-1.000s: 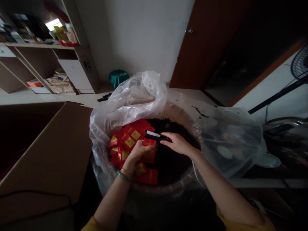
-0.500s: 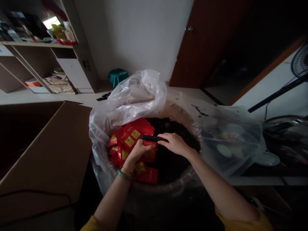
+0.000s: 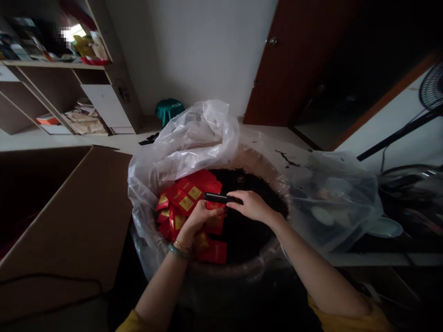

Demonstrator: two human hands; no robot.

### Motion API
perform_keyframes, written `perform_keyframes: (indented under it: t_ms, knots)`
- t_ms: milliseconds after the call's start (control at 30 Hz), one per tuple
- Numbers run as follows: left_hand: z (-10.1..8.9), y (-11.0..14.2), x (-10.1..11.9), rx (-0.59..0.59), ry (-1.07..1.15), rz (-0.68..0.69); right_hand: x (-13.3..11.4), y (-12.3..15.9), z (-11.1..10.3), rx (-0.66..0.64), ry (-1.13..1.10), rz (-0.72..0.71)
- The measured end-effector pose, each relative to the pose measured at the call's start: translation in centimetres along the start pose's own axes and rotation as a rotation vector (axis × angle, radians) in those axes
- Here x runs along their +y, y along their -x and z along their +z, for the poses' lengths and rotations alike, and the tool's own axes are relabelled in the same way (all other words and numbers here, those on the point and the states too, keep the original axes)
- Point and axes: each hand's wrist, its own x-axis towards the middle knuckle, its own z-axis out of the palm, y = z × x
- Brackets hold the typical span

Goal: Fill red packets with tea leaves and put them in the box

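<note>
My left hand [image 3: 200,216] is closed round a small red packet [image 3: 215,206], held upright over a round basket. My right hand [image 3: 252,206] grips a black clamp-like hand tool [image 3: 216,198] whose jaws are pressed shut across the top edge of that packet. Several red and gold packets [image 3: 183,200] lie heaped in the left part of the basket, and one more packet [image 3: 213,252] rests at its near edge. Dark loose material [image 3: 258,184] fills the right part. A green bangle and a thin gold bracelet sit on my left wrist.
A clear plastic bag [image 3: 194,138] lines the basket rim [image 3: 238,269] and billows up behind it. An open cardboard box [image 3: 69,216] stands at the left. Shelves [image 3: 51,83] are at far left, a brown door [image 3: 297,60] behind, a fan [image 3: 431,87] and metal ware at right.
The black tool showed a white inner strip a second ago and is now closed down on the packet's top. Both hands stay almost in place.
</note>
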Motion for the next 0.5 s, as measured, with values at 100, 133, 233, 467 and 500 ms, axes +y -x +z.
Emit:
perform_keyframes:
  t_ms: [100,133,233,467,500]
  knots:
    - [-0.1,-0.1,-0.1,-0.012,0.005,-0.017,-0.2,0.0,0.0,-0.008,0.016,0.004]
    - [-0.1,-0.1,-0.1,-0.002,0.001,-0.018,-0.2,0.0,0.0,-0.008,0.014,0.008]
    - [-0.1,-0.2,0.0,0.084,-0.022,0.022,0.3,0.2,0.0,-0.003,-0.040,0.014]
    - [0.0,-0.2,0.4,0.215,0.012,0.147,5.2,1.9,0.1,0.062,0.044,0.252]
    - [0.0,-0.2,0.3,0.234,0.016,0.155,6.0,2.2,0.4,0.052,0.123,0.299]
